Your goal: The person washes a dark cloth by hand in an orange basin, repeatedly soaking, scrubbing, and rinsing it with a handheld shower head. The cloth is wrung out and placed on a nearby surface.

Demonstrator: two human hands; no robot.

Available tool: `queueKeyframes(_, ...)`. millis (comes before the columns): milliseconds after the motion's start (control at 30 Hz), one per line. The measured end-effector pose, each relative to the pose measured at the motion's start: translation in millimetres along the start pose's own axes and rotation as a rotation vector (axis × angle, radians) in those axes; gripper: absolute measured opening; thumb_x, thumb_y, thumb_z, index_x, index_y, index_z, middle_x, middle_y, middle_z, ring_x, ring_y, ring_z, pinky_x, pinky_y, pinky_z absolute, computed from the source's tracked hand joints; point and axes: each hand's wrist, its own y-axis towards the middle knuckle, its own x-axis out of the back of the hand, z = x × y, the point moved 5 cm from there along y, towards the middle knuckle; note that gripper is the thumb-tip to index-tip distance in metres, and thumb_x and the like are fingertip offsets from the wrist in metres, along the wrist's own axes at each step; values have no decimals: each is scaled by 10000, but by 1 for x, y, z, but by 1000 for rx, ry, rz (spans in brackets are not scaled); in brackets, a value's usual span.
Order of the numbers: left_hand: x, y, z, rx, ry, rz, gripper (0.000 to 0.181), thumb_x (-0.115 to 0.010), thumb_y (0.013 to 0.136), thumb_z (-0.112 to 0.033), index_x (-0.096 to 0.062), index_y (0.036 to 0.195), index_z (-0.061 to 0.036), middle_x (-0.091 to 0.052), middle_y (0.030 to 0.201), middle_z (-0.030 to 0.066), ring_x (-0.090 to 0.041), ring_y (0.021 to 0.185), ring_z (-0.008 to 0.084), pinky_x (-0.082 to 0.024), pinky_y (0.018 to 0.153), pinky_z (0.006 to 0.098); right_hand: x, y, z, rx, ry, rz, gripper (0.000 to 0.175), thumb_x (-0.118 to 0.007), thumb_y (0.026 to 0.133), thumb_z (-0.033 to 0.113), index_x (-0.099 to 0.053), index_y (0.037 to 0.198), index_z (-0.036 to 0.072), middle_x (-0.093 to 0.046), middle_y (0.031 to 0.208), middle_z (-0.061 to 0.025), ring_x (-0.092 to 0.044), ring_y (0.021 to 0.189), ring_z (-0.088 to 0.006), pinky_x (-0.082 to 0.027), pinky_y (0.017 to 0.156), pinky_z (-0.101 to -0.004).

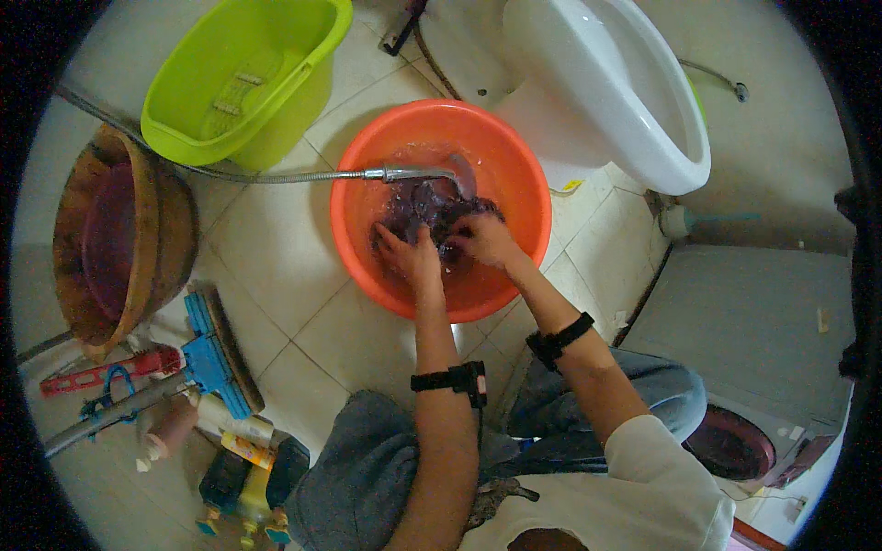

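An orange plastic basin stands on the floor before me, with dark wet cloth and some water inside. My left hand lies on the near left part of the cloth, thumb and fingers spread; whether it grips any fabric is unclear. Bunched dark fabric is in my right hand, whose fingers curl into it and are partly hidden. Across the basin's left rim reaches a chrome shower head on a metal hose, its end just above the cloth.
A lime-green tub stands at the upper left, above a brown bucket. A blue sponge mop and several bottles occupy the lower left. At right are a white ceramic washbasin and a grey front-loading washing machine.
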Motion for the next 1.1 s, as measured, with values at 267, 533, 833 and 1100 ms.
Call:
queueKeyframes(267, -15, 7, 9, 38, -250, 0, 864, -666, 882, -343, -200, 1530, -13, -305, 1523, 267, -339, 1379, 431, -252, 1159, 479, -38, 22, -24, -121, -10, -532, 763, -745, 760, 177, -400, 1429, 55, -496, 1384, -195, -417, 1321, -368, -334, 1105, -389)
queueKeyframes(533, -17, 9, 18, 526, -816, 338, 860, -695, 862, -405, -254, 1531, -90, -406, 1478, 164, -478, 1277, 333, -451, 1006, 470, -37, -14, 24, 230, 1059, -132, 455, -614, 758, -22, -609, 1211, 30, -635, 1109, -43, -582, 1043, -154, -466, 929, -278)
queueKeyframes(833, -31, 3, 21, 406, -1272, 514, 590, -658, 900, -276, -423, 1416, -112, -569, 1252, 114, -594, 1081, 271, -533, 876, 406, -17, -43, 87, 277, 911, -476, 140, -673, 829, 122, -676, 909, 7, -636, 794, 12, -575, 729, -100, -479, 673, -260)
queueKeyframes(1100, -24, -9, -9, 385, -902, 324, 431, -529, 977, -231, -472, 1362, -48, -561, 1285, 127, -595, 1096, 259, -529, 883, 403, -3, 3, 35, -34, 204, -763, 376, -601, 902, 392, -695, 1019, 47, -687, 949, -235, -668, 909, -386, -525, 805, -489)
